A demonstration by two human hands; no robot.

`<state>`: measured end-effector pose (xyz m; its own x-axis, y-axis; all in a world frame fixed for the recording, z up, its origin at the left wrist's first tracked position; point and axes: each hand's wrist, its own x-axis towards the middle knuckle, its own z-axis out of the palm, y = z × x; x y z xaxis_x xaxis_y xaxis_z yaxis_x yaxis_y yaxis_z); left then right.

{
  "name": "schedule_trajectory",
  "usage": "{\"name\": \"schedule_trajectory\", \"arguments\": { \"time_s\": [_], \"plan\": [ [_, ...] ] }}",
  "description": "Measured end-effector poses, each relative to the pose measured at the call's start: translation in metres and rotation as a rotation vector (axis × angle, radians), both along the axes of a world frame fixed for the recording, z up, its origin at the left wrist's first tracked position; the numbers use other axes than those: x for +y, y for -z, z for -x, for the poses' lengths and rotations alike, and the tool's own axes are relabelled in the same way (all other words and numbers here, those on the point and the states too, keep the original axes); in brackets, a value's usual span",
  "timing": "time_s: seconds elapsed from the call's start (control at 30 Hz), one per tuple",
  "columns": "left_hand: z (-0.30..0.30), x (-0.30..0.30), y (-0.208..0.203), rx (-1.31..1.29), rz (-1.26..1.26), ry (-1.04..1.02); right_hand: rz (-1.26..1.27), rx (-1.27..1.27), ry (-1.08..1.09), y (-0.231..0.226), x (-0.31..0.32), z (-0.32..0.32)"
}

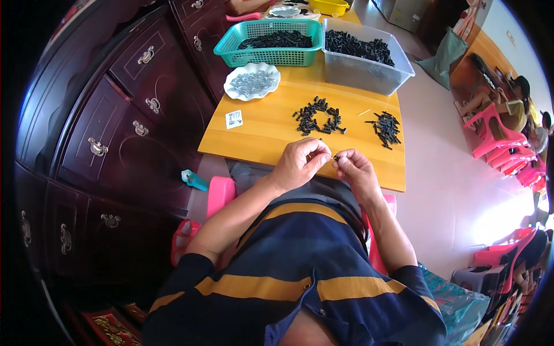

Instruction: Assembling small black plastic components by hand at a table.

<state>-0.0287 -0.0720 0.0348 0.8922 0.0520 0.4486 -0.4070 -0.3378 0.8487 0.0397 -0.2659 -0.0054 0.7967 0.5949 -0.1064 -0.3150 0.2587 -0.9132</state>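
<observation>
Both hands meet over the near edge of the wooden table (262,135). My left hand (301,163) is closed in a pinch, with what it grips too small to name. Just beside it, my right hand (355,171) pinches a small dark piece (336,158) between thumb and finger. Beyond the hands lies a loose ring of short black cylindrical parts (316,128). To its right is a smaller heap of thinner black parts (386,129). A white scalloped plate (232,91) at the left holds many small shiny metal pieces.
A green basket (228,56) and a clear plastic bin (369,76), both filled with black parts, stand at the table's far side. A printed white card (234,119) lies at the left. Dark wooden drawers (130,109) line the left; people sit on pink chairs (499,135) at the right.
</observation>
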Motion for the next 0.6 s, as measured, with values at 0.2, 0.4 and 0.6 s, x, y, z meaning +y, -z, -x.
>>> {"name": "schedule_trajectory", "arguments": {
  "time_s": [0.2,0.4,0.6],
  "plan": [
    [0.002,0.0,0.005,0.051,-0.048,0.038,-0.011,-0.005,-0.017,-0.004,0.001,0.004],
    [0.0,-0.004,0.008,0.046,0.033,0.015,-0.041,-0.051,-0.044,0.003,0.002,0.003],
    [-0.004,0.001,0.017,0.204,0.163,0.191,-0.037,-0.106,-0.064,0.008,-0.002,0.001]
  ]
}}
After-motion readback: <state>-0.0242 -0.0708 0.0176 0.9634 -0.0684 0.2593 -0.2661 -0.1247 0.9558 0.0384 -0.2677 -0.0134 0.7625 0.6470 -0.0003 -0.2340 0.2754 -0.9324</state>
